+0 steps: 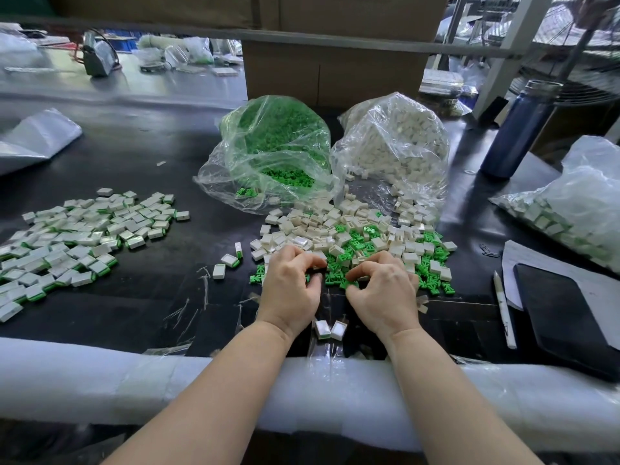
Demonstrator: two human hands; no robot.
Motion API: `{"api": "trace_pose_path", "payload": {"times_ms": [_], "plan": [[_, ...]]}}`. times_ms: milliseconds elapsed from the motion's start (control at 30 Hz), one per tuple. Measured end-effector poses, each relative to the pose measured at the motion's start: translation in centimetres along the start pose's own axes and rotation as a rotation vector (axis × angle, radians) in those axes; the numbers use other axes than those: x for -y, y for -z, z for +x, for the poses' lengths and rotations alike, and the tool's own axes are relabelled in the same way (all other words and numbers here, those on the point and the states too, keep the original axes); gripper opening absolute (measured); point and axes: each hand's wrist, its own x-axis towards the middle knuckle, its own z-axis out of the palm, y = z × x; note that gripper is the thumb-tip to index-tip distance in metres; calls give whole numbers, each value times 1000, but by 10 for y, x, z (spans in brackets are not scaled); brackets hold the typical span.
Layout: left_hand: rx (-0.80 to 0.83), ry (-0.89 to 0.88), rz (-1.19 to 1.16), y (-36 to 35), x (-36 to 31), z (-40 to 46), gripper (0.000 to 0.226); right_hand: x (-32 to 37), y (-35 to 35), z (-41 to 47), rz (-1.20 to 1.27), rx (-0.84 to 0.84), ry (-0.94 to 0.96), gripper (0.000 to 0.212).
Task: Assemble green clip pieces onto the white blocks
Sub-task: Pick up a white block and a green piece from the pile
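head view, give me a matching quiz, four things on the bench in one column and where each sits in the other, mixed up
Things:
1. bag of green clips
2. pile of finished blocks
3. blue bottle
4. white pen

Places:
A. far right, standing upright behind the paper
B. left side of the black mat
C. centre back, left of the bag of white blocks
D. lying beside the dark tablet

Pairs: 1-C, 2-B, 3-A, 4-D
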Motion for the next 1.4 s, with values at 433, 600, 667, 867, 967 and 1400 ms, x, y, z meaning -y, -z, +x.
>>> {"api": "trace_pose_path", "payload": {"times_ms": [433, 600, 667, 867, 967, 1400], "plan": [[72, 89, 307, -7, 3, 0, 24, 1, 0, -2, 137, -30, 61, 7], [47, 45, 268, -5, 2, -1, 9, 4, 1, -3, 270, -57, 118, 15], [40, 11, 242, -5, 1, -1, 7, 5, 2, -4, 332, -69, 138, 12], [55, -24, 127, -4, 1, 0, 22, 3, 3, -4, 484, -99, 153, 7], [54, -12, -74, -1, -1, -1, 20, 4, 5, -3, 644, -82, 82, 12], [232, 227, -703, 8, -4, 2, 11, 6, 10, -2, 904, 52, -20, 15]]}}
